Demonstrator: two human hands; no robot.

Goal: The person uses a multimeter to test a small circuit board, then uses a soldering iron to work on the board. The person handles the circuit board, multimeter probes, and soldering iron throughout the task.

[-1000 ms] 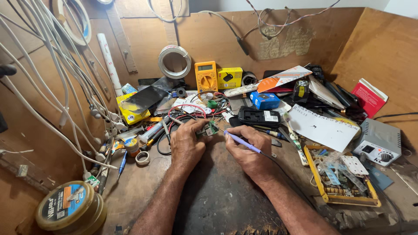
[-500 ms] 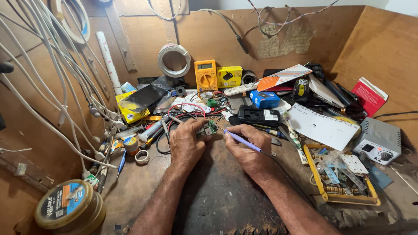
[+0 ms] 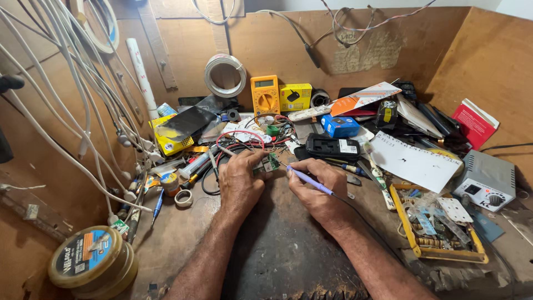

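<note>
Wooden surface: a worn brown wooden workbench (image 3: 183,233) with plywood walls, crowded with electronics clutter.
Left hand: the left hand (image 3: 240,184) rests on the bench near its middle, fingers curled together and pinching a small green circuit board (image 3: 271,163) by its left edge.
Circuit board: it sits just above the bench between the two hands, with red and black wires (image 3: 239,139) trailing away behind it.
Right hand: the right hand (image 3: 317,189) grips a slim purple-handled soldering iron (image 3: 308,181) like a pen, fingers pressed together around the handle; its tip points left toward the board, and whether it touches cannot be told.
Behind the hands: a yellow multimeter (image 3: 265,95) and a roll of grey wire (image 3: 225,75) stand against the back wall.
Right side: a grey soldering station box with a dial (image 3: 484,180) and a yellow tray of small parts (image 3: 412,233).
Left side: white cables (image 3: 83,128) hang down the wall, and round spools of solder wire (image 3: 91,262) sit at the near corner.
</note>
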